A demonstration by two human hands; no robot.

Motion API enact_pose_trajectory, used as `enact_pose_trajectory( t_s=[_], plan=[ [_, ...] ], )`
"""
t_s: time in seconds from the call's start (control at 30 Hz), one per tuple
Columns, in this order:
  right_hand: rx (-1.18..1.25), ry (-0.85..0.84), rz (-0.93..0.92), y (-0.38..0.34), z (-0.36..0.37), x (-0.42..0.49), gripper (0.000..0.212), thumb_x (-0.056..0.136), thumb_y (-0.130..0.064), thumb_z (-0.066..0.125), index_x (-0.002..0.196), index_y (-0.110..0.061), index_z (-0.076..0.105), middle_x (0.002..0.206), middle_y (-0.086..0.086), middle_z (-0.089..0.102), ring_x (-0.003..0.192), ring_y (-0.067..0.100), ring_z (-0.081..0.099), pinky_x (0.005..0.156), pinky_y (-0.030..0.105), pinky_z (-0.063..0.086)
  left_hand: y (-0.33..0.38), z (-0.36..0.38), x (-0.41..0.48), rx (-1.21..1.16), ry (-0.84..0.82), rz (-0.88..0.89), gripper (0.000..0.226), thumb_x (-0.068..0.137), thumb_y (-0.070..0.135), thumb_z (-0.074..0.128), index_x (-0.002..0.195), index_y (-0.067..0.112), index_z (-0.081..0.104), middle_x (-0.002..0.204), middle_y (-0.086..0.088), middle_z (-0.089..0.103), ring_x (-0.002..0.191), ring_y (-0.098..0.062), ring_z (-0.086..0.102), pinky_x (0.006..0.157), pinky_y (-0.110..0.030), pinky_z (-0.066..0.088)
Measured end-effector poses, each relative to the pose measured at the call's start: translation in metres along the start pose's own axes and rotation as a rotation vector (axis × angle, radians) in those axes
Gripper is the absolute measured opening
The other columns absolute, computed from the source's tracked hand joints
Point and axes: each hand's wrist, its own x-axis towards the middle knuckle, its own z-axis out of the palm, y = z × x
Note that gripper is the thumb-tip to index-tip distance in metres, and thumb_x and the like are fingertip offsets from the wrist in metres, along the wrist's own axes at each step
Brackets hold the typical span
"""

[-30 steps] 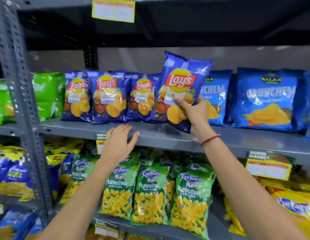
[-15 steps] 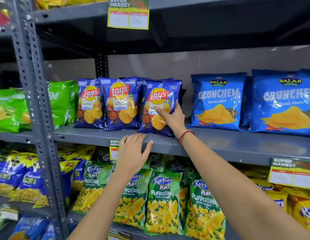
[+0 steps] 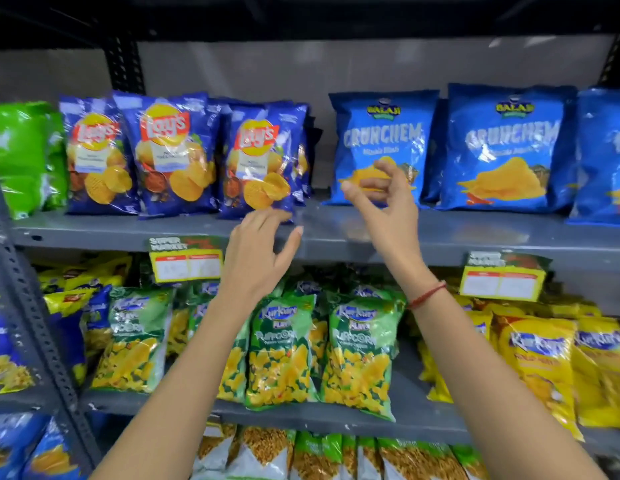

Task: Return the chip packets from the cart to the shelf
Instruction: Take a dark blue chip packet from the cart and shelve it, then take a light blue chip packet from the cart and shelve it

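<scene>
Both hands empty, fingers loose. Left hand (image 3: 258,252) spread at the grey shelf (image 3: 94,233) edge, fingertips touching the bottom corner of the rightmost Lay's packet (image 3: 261,164). Right hand (image 3: 384,199) raised, half curled, in front of a Crunchem packet (image 3: 381,133). Lay's packet upright on shelf, beside two other Lay's packets (image 3: 135,154). Kurkure bags (image 3: 284,351) below.

The price tag (image 3: 186,259) print is blurred; the rightmost blue packet (image 3: 606,157) is cut off.
</scene>
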Motion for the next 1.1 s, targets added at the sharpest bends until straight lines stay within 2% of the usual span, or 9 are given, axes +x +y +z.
enact_pose_trajectory(
  t_s=[0.13, 0.3, 0.43, 0.5, 0.63, 0.73, 0.8, 0.93, 1.1],
  plan=[
    [-0.064, 0.129, -0.039, 0.006, -0.081, -0.033, 0.043, 0.082, -0.021, 0.073, 0.118, -0.017, 0.05, 0.098, 0.008, 0.063, 0.074, -0.009, 0.06, 0.071, 0.009, 0.047, 0.069, 0.043, -0.001, -0.177, 0.021, 0.117, 0.036, 0.091, 0.035, 0.047, 0.108, 0.007, 0.062, 0.112, -0.009, 0.066, 0.111, -0.024, 0.054, 0.094, -0.037, 0.042],
    [-0.247, 0.272, 0.055, 0.027, -0.2, -0.086, 0.036, 0.082, -0.027, 0.071, 0.113, -0.022, 0.053, 0.092, -0.004, 0.064, 0.076, -0.003, 0.061, 0.069, 0.014, 0.049, 0.166, 0.109, -0.027, -0.413, 0.005, 0.257, 0.03, 0.09, 0.026, 0.05, 0.102, 0.003, 0.065, 0.104, -0.013, 0.068, 0.104, -0.024, 0.056, 0.095, -0.033, 0.041],
    [-0.378, 0.435, 0.203, 0.051, -0.294, -0.145, 0.03, 0.077, -0.037, 0.069, 0.102, -0.033, 0.054, 0.09, -0.002, 0.066, 0.079, 0.01, 0.062, 0.073, 0.023, 0.049, 0.24, 0.169, -0.07, -0.588, -0.155, 0.355, 0.028, 0.09, 0.024, 0.05, 0.099, 0.002, 0.066, 0.099, -0.015, 0.069, 0.099, -0.02, 0.053, 0.091, -0.033, 0.041],
    [-0.434, 0.514, 0.302, 0.069, -0.337, -0.184, 0.027, 0.076, -0.039, 0.069, 0.099, -0.033, 0.055, 0.087, -0.001, 0.066, 0.079, 0.012, 0.061, 0.076, 0.024, 0.05, 0.272, 0.198, -0.099, -0.649, -0.281, 0.369, 0.03, 0.09, 0.025, 0.05, 0.098, 0.002, 0.066, 0.097, -0.015, 0.069, 0.098, -0.021, 0.054, 0.089, -0.031, 0.04],
    [-0.522, 0.647, 0.582, 0.114, -0.409, -0.275, 0.019, 0.084, -0.019, 0.07, 0.096, -0.023, 0.056, 0.082, 0.0, 0.062, 0.064, -0.007, 0.057, 0.066, 0.014, 0.048, 0.324, 0.262, -0.171, -0.713, -0.655, 0.399, 0.033, 0.088, 0.028, 0.05, 0.099, 0.001, 0.066, 0.096, -0.016, 0.069, 0.093, -0.03, 0.061, 0.084, -0.03, 0.039],
    [-0.507, 0.752, 0.851, 0.15, -0.448, -0.345, 0.019, 0.086, -0.012, 0.068, 0.1, -0.016, 0.056, 0.078, 0.001, 0.058, 0.067, 0.011, 0.055, 0.066, 0.027, 0.049, 0.351, 0.302, -0.226, -0.697, -0.98, 0.354, 0.036, 0.088, 0.03, 0.053, 0.109, 0.002, 0.063, 0.107, -0.019, 0.066, 0.102, -0.033, 0.059, 0.086, -0.029, 0.035],
    [-0.434, 0.82, 1.059, 0.174, -0.463, -0.39, 0.034, 0.085, -0.016, 0.069, 0.113, -0.004, 0.053, 0.085, 0.008, 0.059, 0.068, 0.015, 0.054, 0.056, 0.018, 0.048, 0.364, 0.328, -0.263, -0.646, -1.199, 0.317, 0.036, 0.091, 0.028, 0.054, 0.12, 0.006, 0.057, 0.12, -0.017, 0.06, 0.114, -0.031, 0.052, 0.092, -0.028, 0.032],
    [-0.242, 0.916, 1.379, 0.217, -0.468, -0.465, 0.025, 0.081, -0.026, 0.074, 0.095, -0.015, 0.056, 0.082, 0.013, 0.062, 0.068, 0.018, 0.05, 0.058, 0.028, 0.038, 0.383, 0.379, -0.325, -0.541, -1.555, 0.174, 0.049, 0.093, 0.028, 0.053, 0.134, 0.005, 0.043, 0.138, -0.019, 0.044, 0.123, -0.034, 0.046, 0.098, -0.03, 0.03],
    [-0.028, 1.041, 1.471, 0.276, -0.464, -0.498, 0.039, 0.082, -0.031, 0.072, 0.111, -0.015, 0.051, 0.08, 0.001, 0.051, 0.069, 0.011, 0.048, 0.06, 0.025, 0.039, 0.389, 0.449, -0.371, -0.367, -1.769, -0.012, 0.06, 0.093, 0.043, 0.047, 0.139, 0.006, 0.035, 0.143, -0.018, 0.039, 0.13, -0.034, 0.038, 0.106, -0.04, 0.033]
  ],
)
